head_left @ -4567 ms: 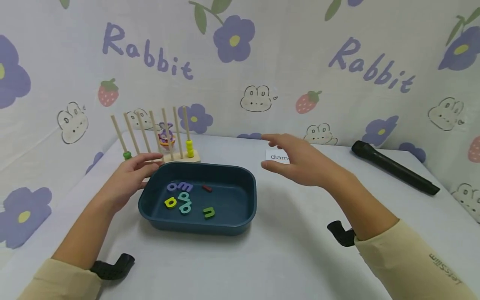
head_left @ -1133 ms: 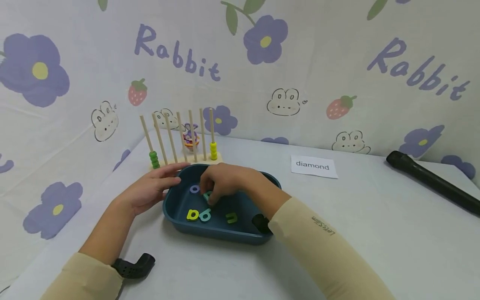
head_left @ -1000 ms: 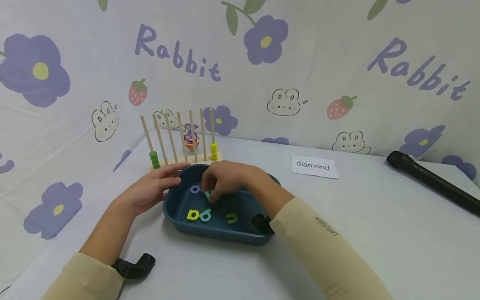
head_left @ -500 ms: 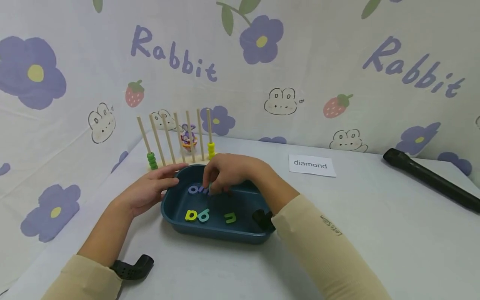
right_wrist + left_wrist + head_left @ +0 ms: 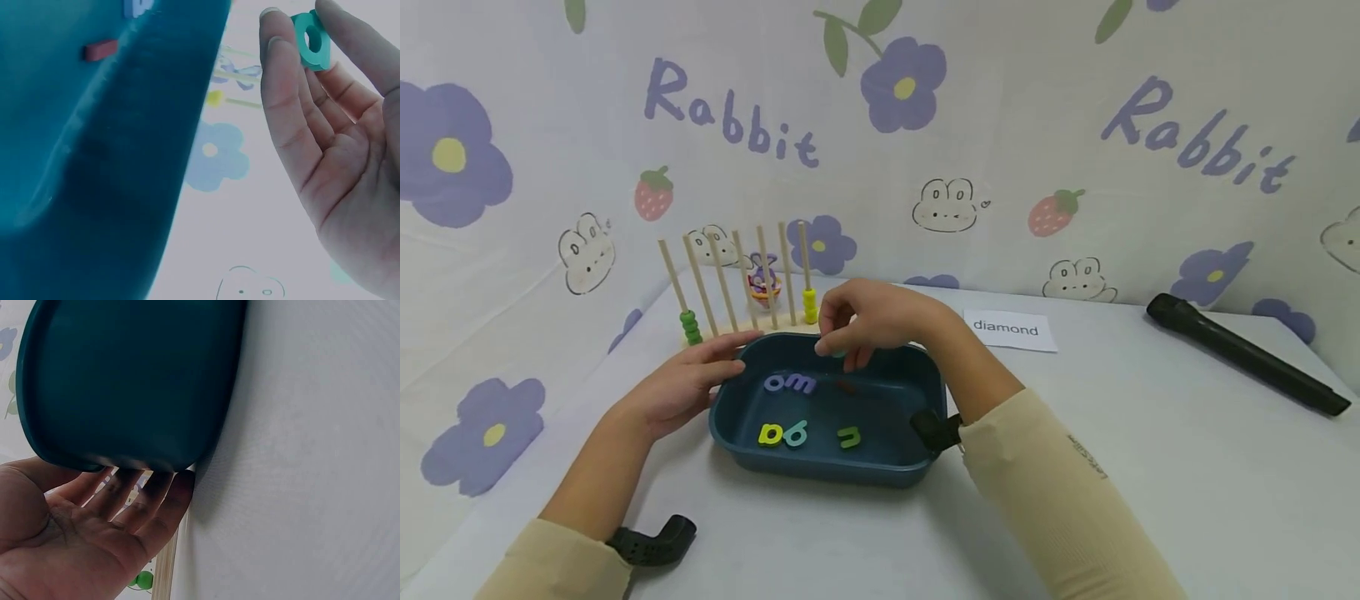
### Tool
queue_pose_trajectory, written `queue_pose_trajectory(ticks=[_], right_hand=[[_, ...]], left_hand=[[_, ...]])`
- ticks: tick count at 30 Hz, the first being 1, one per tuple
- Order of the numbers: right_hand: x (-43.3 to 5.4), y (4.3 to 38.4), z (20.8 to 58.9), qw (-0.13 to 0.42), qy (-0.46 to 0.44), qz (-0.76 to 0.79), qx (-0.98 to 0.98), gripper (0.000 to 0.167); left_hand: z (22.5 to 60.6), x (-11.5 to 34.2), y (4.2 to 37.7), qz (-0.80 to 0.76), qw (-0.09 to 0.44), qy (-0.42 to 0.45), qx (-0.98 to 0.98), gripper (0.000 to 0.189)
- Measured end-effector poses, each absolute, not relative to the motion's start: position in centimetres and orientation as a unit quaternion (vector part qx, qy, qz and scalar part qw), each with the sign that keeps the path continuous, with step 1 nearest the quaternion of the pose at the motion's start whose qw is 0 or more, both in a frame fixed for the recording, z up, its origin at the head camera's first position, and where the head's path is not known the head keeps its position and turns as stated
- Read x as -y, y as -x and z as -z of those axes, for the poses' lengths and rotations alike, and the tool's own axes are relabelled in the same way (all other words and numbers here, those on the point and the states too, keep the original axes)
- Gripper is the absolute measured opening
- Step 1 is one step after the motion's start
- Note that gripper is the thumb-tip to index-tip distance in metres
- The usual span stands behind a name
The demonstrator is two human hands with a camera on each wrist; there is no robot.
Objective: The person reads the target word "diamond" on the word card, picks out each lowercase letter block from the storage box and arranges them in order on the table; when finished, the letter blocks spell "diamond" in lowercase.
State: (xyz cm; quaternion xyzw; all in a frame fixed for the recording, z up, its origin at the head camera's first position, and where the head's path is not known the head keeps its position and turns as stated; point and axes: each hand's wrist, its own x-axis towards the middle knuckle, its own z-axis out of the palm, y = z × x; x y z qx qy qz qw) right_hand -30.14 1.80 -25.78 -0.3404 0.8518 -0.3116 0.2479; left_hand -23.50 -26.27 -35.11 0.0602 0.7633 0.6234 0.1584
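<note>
In the head view my right hand (image 5: pixel 880 312) is raised over the far rim of a dark blue tray (image 5: pixel 827 475). Its thumb and fingertips pinch a teal toy letter (image 5: pixel 314 40), a ring with a straight side; which letter it is I cannot tell. My left hand (image 5: pixel 681 387) rests at the tray's left end. In the left wrist view its extended fingers (image 5: pixel 159 512) touch the outer wall. Inside the tray lie a purple o (image 5: pixel 774 383), a purple m (image 5: pixel 801 383), a yellow letter (image 5: pixel 771 435), a teal letter (image 5: pixel 795 433), a green letter (image 5: pixel 849 437) and a small red bar (image 5: pixel 101 50).
Behind the tray stands a wooden rod counting frame (image 5: pixel 748 321) with green and yellow beads. A purple toy figure (image 5: pixel 764 279) sits beyond it. A white card (image 5: pixel 1011 331) reading "diamond" lies right of the tray. Farther right is a black microphone-like object (image 5: pixel 1247 354).
My right hand has reached into the tray, taken hold of the teal letter and lifted it up towards the far rim. The left hand has stayed at the tray's left end.
</note>
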Motion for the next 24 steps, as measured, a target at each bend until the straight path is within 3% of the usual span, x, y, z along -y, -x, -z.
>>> queue_pose_trajectory(ticks=[13,24], right_hand=[[-6.4,28.7,24.6,0.168,0.337,0.420,-0.826,0.016],[-10.4,26.5,24.7,0.147,0.242,0.511,-0.812,0.028]], left_hand=[[34.8,26.3,23.2,-0.614,0.152,-0.066,-0.772,0.056],[35.0,26.1,23.2,-0.618,0.159,-0.069,-0.767,0.056]])
